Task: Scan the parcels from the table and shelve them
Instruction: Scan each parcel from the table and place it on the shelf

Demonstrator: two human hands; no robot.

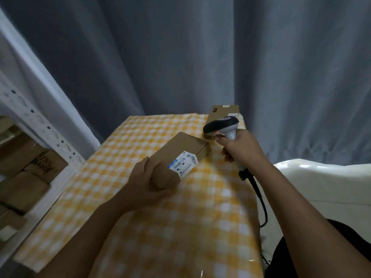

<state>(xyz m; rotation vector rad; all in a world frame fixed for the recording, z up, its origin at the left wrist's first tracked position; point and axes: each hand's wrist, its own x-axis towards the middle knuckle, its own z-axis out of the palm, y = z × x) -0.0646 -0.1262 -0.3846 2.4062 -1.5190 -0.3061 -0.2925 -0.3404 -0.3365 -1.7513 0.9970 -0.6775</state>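
Over the checked desk (124,197) our left grip (146,187) clasps a labelled parcel (180,157); right of it, our right grip (243,147) wraps the scanner (222,125) handle

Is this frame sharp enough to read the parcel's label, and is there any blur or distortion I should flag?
Head view: dim, soft lighting; the label shows barcodes but its text is illegible; motion blur smears the left hand and the near tablecloth; wide-angle distortion tilts the shelf upright.

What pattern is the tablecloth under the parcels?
Yellow-and-white check, clear in the head view: tablecloth.
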